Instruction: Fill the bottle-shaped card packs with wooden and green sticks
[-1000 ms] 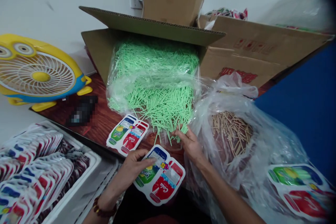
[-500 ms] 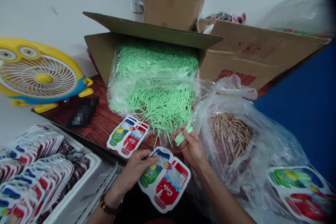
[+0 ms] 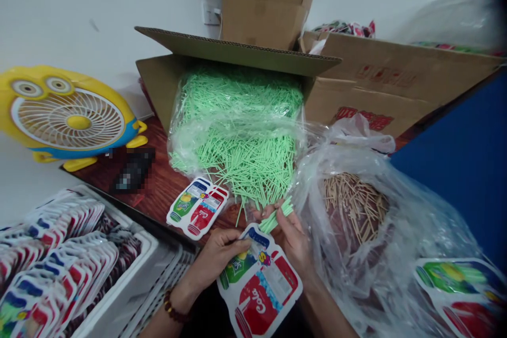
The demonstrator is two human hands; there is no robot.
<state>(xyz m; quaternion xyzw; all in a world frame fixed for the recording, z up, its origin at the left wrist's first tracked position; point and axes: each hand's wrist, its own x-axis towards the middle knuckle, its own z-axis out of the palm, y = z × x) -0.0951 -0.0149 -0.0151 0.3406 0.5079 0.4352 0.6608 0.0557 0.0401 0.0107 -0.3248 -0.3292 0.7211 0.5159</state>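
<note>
My left hand (image 3: 222,259) pinches the upper left edge of a printed pouch (image 3: 263,288) with a green Sprite half and a red Cola half. In my right hand (image 3: 291,229) is a small bundle of light green sticks (image 3: 273,217), held between thumb and fingers at the pouch's top edge. Whether the stick ends are inside the pouch or only beside it, I cannot tell. Just beyond my hands, a large heap of green sticks (image 3: 253,163) spills from a clear plastic bag. Matching pouches (image 3: 198,207) lie on the table to the left.
An open cardboard box (image 3: 237,53) holds the green heap. On the right, a clear bag (image 3: 412,222) contains brown sticks (image 3: 354,203), near another pouch (image 3: 459,296). A yellow fan (image 3: 79,116) stands at left, above a white crate (image 3: 130,269) packed with pouches.
The green bundle has come down to the pouch's top edge with my right hand. The pouch has shifted slightly right and lower in view, while the whole scene moved a little.
</note>
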